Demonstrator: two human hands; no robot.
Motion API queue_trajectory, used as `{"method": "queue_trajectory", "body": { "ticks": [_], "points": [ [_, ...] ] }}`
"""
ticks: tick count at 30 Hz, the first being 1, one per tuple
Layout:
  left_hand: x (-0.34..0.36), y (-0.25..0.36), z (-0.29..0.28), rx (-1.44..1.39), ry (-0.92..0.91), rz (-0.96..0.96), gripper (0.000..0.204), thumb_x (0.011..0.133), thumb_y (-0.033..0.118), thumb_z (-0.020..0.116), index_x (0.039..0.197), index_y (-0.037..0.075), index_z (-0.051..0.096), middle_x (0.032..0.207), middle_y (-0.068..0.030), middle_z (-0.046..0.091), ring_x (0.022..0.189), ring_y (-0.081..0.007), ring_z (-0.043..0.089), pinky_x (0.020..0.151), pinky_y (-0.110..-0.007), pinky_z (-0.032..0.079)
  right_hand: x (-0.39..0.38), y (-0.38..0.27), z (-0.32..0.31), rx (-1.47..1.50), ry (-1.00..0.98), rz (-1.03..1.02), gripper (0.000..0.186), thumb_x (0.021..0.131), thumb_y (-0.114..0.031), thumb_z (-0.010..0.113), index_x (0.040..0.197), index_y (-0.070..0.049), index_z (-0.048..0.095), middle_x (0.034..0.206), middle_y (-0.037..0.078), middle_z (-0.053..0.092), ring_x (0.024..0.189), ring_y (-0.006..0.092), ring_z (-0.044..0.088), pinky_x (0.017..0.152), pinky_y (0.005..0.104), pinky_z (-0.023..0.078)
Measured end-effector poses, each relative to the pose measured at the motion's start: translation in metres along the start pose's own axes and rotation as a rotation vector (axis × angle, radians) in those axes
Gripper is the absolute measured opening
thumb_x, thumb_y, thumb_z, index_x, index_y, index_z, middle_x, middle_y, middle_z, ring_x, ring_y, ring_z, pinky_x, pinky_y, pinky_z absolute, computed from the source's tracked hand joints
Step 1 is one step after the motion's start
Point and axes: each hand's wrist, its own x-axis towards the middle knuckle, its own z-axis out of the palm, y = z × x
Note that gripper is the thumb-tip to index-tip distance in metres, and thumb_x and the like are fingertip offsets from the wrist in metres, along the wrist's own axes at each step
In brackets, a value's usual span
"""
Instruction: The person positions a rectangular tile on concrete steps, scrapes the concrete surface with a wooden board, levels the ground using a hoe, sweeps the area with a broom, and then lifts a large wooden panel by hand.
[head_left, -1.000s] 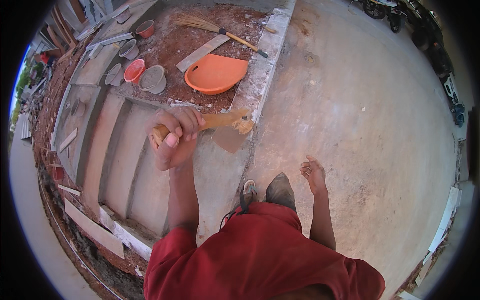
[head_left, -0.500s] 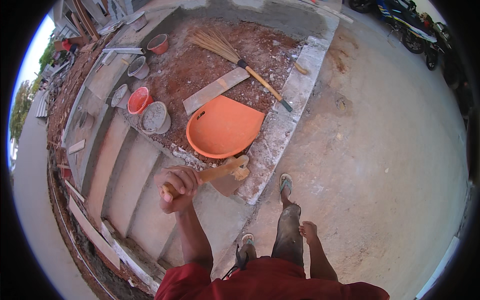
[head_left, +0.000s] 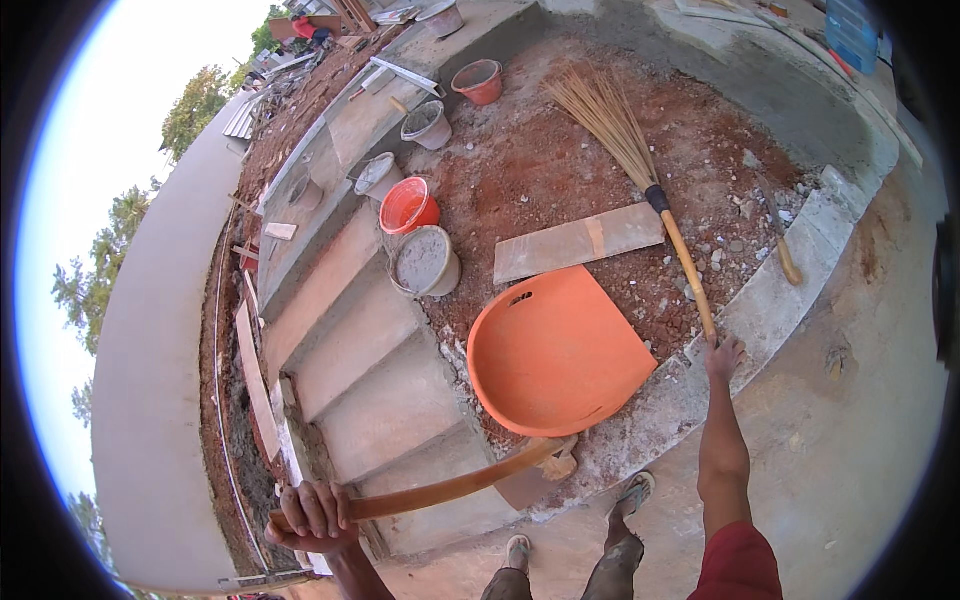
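Note:
My left hand (head_left: 315, 515) is wrapped round the end of the wooden handle of a hoe (head_left: 450, 490). The hoe's blade rests low by the ledge, beside a large orange scoop-shaped pan (head_left: 555, 350). On the right, my right hand (head_left: 725, 355) has its fingers closed at the lower end of the handle of a stick broom (head_left: 688, 260), whose bristles lie on the dirt. Partly under the broom is a flat board (head_left: 575, 243). Further right, a wooden-handled tool (head_left: 788, 262) lies against the ledge, its kind unclear.
Along the left stand several buckets, including a red one (head_left: 409, 206) and a grey one filled with wet mix (head_left: 427, 262). Concrete steps (head_left: 370, 350) descend on the left. A pale ledge (head_left: 760, 305) borders the reddish dirt. A blue water jug (head_left: 852, 35) stands at far right.
My right hand has gone from beside my leg to the broom handle. My left hand, still on the hoe handle, now sits lower and further left. The view has shifted.

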Motion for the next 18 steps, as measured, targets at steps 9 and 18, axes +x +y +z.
{"method": "queue_trajectory", "body": {
  "ticks": [9,18],
  "points": [
    [-0.011,-0.024,0.046,0.187,0.071,0.174,0.048,0.095,0.052,0.053,0.068,0.012,0.046,0.047,-0.0017,0.048,0.036,-0.0127,0.046,0.042,-0.032,0.048,0.036,0.006,0.026,-0.164,-0.169,-0.206,0.061,0.079,-0.033,0.079,0.123,-0.005,0.046,0.122,0.019,0.049,0.116,0.0397,0.049,0.092,0.0513,0.046],
    [-0.07,-0.022,0.087,0.353,0.282,0.283,0.045,0.093,0.051,0.057,0.077,0.01,0.047,0.058,-0.0055,0.05,0.049,-0.0162,0.05,0.054,-0.035,0.05,-0.067,-0.045,-0.114,0.62,-0.461,-0.085,0.021,0.091,-0.019,0.068,0.103,-0.006,0.057,0.059,0.002,0.049,0.04,0.014,0.048,0.034,0.0315,0.04]
  ]
}}
